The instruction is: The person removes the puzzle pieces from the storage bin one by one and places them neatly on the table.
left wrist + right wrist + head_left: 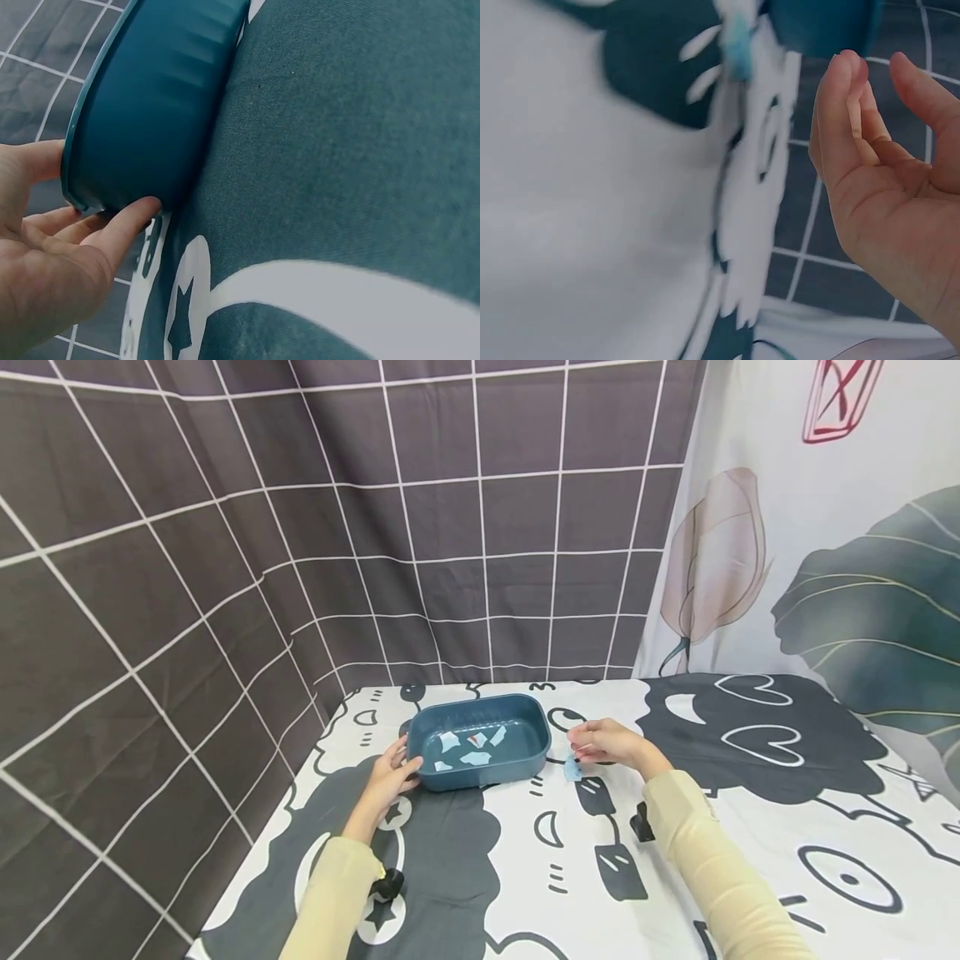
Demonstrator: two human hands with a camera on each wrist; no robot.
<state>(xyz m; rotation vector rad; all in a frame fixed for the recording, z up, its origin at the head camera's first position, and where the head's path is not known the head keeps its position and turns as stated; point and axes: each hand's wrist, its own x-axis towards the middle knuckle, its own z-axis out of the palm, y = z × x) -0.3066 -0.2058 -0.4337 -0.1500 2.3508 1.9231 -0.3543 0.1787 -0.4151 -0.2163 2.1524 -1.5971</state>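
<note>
A dark blue rectangular basin (pixel 480 775) stands on the patterned cloth, with several pale blue torn scraps (pixel 476 759) lying on its floor. My left hand (pixel 392 774) holds its near left corner; in the left wrist view, fingers (pixel 124 229) lie against the outer wall and another digit is at the rim. To the right of the basin, my right hand (pixel 609 742) hovers by a light blue scrap (pixel 572 768) on the cloth. Seen from the right wrist, its thumb and fingers are apart with nothing between them, and the scrap (pixel 737 49) looks blurred.
A black and white cartoon-print cloth (pixel 525 877) covers the surface. Behind and to the left hangs a dark curtain (pixel 517 518) with a white grid. A pale curtain with leaf and flower prints (pixel 885 602) hangs at the right. Black bands sit at both wrists.
</note>
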